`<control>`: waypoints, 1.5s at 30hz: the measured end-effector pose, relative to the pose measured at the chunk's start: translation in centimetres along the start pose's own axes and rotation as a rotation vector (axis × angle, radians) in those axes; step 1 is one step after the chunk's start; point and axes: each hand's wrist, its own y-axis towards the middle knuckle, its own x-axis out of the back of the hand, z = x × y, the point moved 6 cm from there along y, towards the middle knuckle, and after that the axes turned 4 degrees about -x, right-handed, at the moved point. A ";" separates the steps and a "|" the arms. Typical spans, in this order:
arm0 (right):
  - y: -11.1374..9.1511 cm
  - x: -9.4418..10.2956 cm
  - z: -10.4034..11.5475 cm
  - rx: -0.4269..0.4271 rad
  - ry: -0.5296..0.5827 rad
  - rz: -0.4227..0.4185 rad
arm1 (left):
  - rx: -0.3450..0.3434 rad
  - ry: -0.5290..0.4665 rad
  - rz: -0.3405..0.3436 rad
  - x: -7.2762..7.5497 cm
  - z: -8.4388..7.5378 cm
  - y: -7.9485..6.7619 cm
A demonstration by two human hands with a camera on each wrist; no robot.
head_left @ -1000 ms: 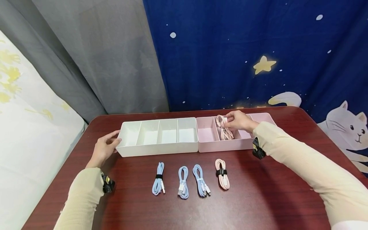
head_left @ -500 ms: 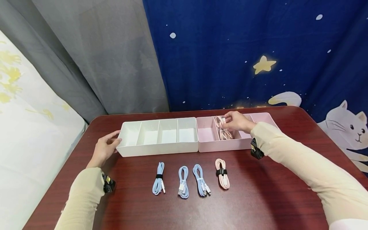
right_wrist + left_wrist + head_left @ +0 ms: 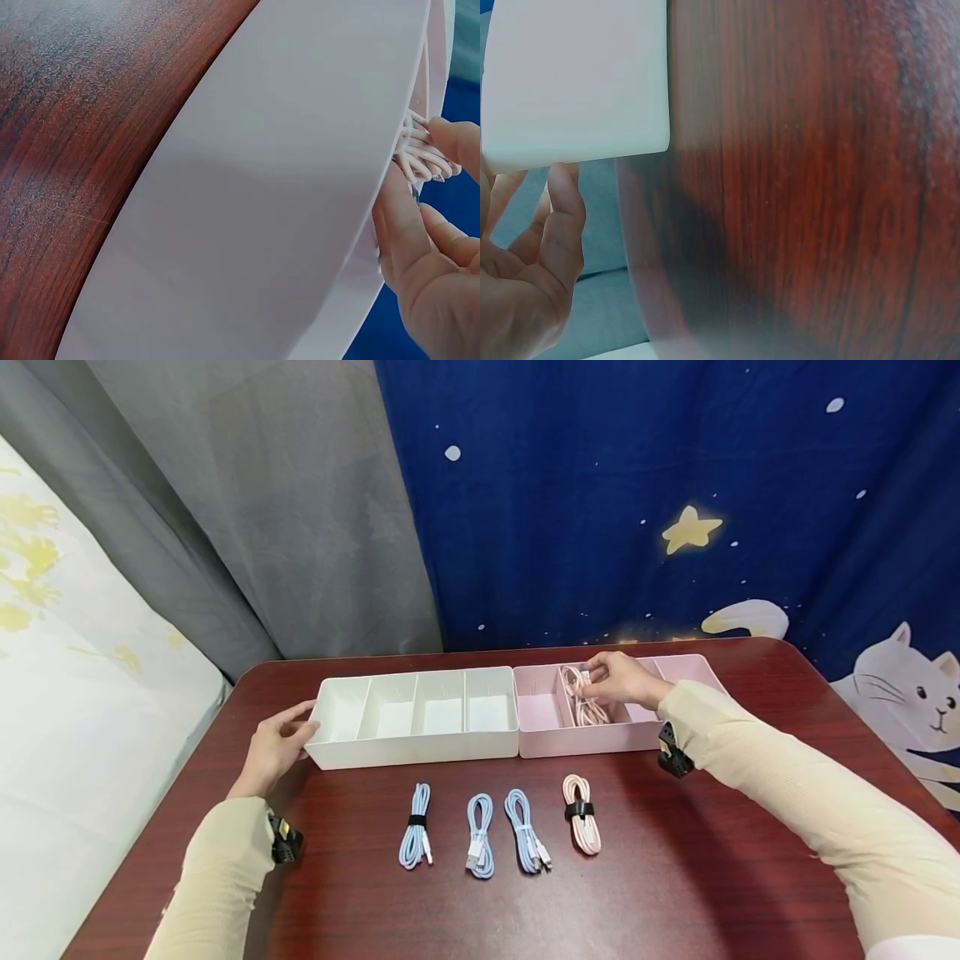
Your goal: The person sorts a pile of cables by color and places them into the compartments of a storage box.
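Note:
In the head view, my right hand (image 3: 624, 680) pinches a coiled pink charging cable (image 3: 584, 697) inside the second compartment from the left of the pink divided box (image 3: 585, 742). The right wrist view shows the loops of this cable (image 3: 420, 156) between thumb and fingers, just past the box wall (image 3: 255, 187). My left hand (image 3: 274, 746) holds the left end of the white divided box (image 3: 412, 752), its thumb over the rim. In the left wrist view, bent fingers (image 3: 561, 225) meet that box's end (image 3: 577, 90).
In front of the boxes lie a blue cable (image 3: 415, 827) with a black tie, two more blue coils (image 3: 480, 835), (image 3: 527, 831) and a pink cable (image 3: 581, 814) with a black strap. Both boxes stand end to end on the brown table (image 3: 360, 902), before grey and blue curtains (image 3: 562, 527).
My right hand has lowered the pink cable slightly in its compartment, mostly in the first half second. My left hand stays at the white box's end.

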 end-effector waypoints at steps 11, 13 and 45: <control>-0.9 1.3 0.6 0.044 0.057 -0.042 | -0.013 0.000 -0.003 -0.1 -0.3 0.0; -1.1 1.3 0.6 0.044 0.096 -0.031 | -0.012 -0.003 0.002 0.0 -0.2 0.0; -6.1 -1.8 2.8 0.205 0.282 0.147 | -0.015 -0.011 -0.003 0.0 0.1 -0.1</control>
